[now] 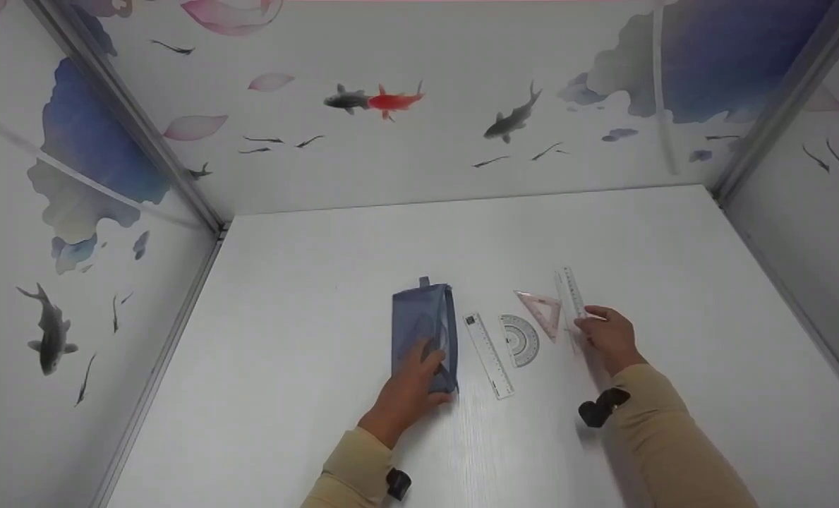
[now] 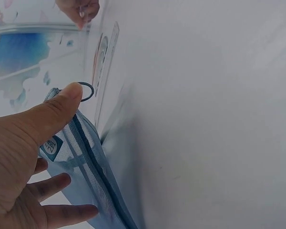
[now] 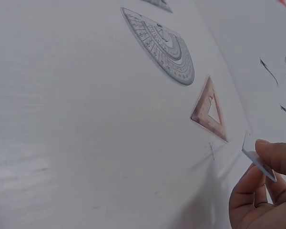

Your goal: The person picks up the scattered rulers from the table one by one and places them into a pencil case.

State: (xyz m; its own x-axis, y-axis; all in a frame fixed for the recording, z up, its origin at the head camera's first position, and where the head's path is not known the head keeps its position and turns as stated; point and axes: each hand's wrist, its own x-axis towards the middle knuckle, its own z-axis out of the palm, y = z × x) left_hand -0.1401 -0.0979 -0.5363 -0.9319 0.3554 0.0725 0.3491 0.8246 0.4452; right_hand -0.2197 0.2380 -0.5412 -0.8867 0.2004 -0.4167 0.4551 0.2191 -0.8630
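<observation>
My left hand (image 1: pixel 412 381) lies over a blue mesh pencil case (image 1: pixel 408 310). In the left wrist view, my thumb is at the case's edge beside a dark zipper-pull ring (image 2: pixel 89 90), with three fingers spread lower along the mesh; the index finger is hidden. My right hand (image 1: pixel 611 335) pinches a clear ruler (image 1: pixel 569 288) by its near part, between thumb and fingers. Just left of that ruler lies a pink set square (image 1: pixel 547 308). A clear protractor (image 1: pixel 521 341) and another clear ruler (image 1: pixel 488 356) lie between the set square and the case.
A white tabletop (image 1: pixel 285 296) bears everything. White panels with painted fish, petals and blue leaves stand around it, with metal posts (image 1: pixel 126 106) at the corners. Each sleeve has a small black device (image 1: pixel 602 408) near the wrist.
</observation>
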